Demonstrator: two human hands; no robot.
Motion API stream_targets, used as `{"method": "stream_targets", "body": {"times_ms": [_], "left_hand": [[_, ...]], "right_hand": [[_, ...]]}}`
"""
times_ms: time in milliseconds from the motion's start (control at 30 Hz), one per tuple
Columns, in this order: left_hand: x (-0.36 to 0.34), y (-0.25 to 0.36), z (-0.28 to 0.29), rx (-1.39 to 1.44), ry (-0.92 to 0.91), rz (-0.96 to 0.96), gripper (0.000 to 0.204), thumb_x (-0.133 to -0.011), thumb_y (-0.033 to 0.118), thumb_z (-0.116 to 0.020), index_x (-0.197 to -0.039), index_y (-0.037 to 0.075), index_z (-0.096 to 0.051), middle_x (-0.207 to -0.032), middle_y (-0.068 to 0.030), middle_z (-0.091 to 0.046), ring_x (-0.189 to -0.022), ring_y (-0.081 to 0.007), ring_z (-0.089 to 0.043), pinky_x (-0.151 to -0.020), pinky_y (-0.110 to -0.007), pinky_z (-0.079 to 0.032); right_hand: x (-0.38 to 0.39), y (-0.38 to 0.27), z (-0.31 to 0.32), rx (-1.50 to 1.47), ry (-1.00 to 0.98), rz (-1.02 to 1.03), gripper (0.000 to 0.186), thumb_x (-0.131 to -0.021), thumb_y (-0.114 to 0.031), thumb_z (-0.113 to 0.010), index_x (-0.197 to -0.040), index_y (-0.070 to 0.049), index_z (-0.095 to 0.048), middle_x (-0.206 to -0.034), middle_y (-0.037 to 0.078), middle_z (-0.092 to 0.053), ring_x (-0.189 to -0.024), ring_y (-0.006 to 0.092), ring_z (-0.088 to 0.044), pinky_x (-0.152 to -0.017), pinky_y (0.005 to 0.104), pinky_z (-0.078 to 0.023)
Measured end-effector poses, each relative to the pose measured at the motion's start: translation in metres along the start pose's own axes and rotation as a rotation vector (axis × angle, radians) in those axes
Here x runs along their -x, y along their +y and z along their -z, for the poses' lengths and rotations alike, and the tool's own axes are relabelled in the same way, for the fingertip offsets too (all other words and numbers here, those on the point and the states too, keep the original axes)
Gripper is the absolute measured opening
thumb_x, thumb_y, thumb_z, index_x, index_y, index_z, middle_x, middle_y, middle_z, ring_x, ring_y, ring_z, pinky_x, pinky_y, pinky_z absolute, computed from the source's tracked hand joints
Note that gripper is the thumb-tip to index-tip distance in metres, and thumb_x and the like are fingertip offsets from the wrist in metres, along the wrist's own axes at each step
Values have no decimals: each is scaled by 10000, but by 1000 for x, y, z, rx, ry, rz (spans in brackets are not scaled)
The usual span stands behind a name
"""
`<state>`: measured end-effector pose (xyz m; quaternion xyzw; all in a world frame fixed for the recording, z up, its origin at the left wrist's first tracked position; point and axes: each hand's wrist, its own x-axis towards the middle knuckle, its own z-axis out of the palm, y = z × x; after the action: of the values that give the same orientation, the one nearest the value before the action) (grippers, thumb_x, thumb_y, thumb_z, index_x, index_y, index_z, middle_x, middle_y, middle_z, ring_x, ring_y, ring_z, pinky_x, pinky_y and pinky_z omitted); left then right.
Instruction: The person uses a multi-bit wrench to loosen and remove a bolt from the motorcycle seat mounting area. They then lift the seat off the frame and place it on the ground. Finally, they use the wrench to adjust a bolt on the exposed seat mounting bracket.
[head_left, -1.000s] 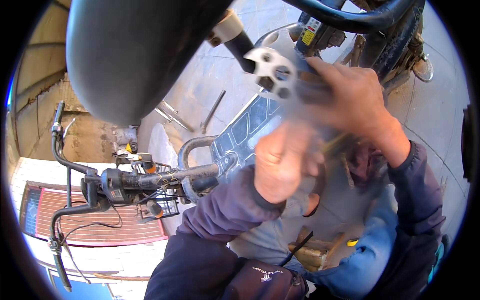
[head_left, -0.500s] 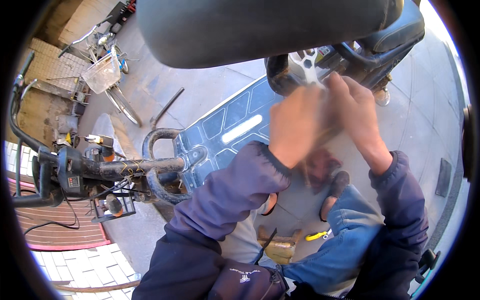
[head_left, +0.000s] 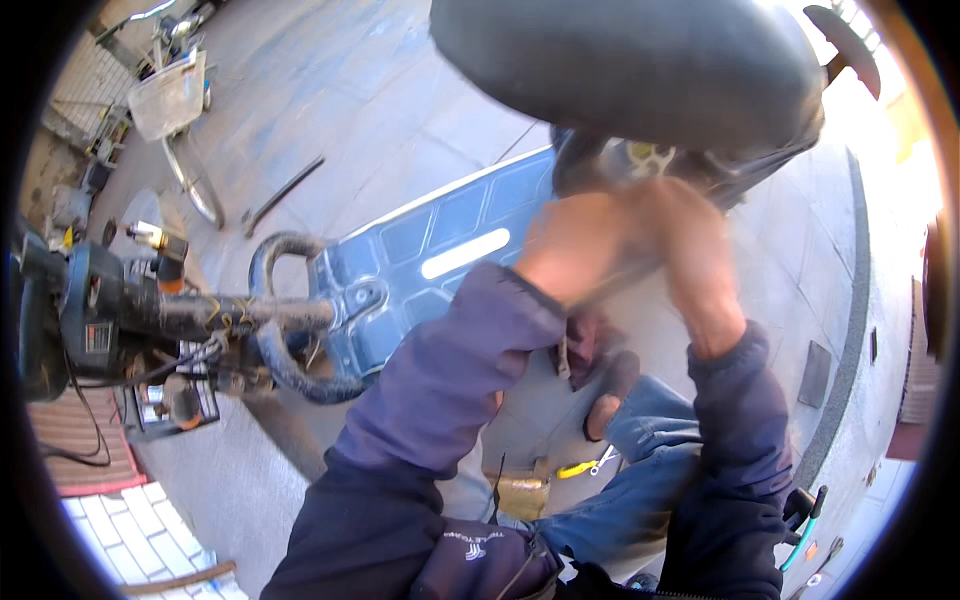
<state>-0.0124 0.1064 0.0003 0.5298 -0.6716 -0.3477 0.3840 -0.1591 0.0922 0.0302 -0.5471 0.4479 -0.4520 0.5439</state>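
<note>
My left hand (head_left: 582, 232) and my right hand (head_left: 690, 228) are close together under the dark saddle (head_left: 640, 60) of an electric scooter, both blurred. A pale metal wrench (head_left: 655, 160) shows its head just above the hands. The left hand appears closed around its shaft. The right hand is curled beside it; its fingertips and anything in them are hidden. To the left of the hands lies the scooter's blue footboard (head_left: 400, 285).
The scooter's steering column (head_left: 250, 313) and bent tube guard (head_left: 290, 375) stand to the left. A dark bar (head_left: 285, 195) lies on the paving, with a bicycle (head_left: 170, 100) beyond. A yellow-handled tool (head_left: 577, 469) is near my feet, beside a wooden block (head_left: 523, 497).
My view has shifted, so the saddle sits further right and the footboard further left. Both hands stay together under the saddle, and less of the wrench head shows.
</note>
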Motion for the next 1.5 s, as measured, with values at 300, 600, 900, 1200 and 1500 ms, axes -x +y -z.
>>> {"method": "stream_targets", "body": {"times_ms": [300,600,900,1200,1500], "left_hand": [[-13,-16,52,842,617,173,375,-986,389,-452,-1040,54,-612,-892,-61,-633,-747,-154,-624,-582,-275,-473],[0,20,71,1110,412,-193,665,-956,630,-272,-1325,112,-464,-1239,-78,-575,-1088,-220,-577,-809,-393,-523],[0,25,72,1101,368,-212,610,-969,575,-332,-1336,104,-459,-1275,-86,-560,-1109,-227,-575,-871,-420,-496],[-8,22,70,1102,333,-297,705,-936,636,-335,-1416,121,-350,-1356,-105,-493,-1175,-265,-549,-862,-447,-544],[-14,23,75,1157,330,-347,669,-934,611,-387,-1378,111,-401,-1330,-117,-522,-1167,-266,-564,-881,-469,-541]], "right_hand": [[-9,-9,-4,-385,214,52,140,-966,-186,-536,-1000,-53,-563,-825,61,-635,-688,162,-644,-597,284,-544],[-31,-2,27,-678,328,113,142,-956,-181,-552,-997,-45,-557,-830,93,-627,-662,211,-642,-533,329,-533],[-53,-18,65,-763,243,381,372,-920,-419,-604,-1058,-80,-538,-849,29,-608,-730,155,-611,-602,294,-503],[-49,-30,58,-753,212,313,558,-862,-453,-668,-1192,-36,-498,-927,73,-622,-764,163,-621,-625,281,-511],[-45,-40,59,-731,186,320,468,-850,-423,-695,-1135,-83,-546,-878,-3,-587,-680,84,-581,-524,199,-440]]}}
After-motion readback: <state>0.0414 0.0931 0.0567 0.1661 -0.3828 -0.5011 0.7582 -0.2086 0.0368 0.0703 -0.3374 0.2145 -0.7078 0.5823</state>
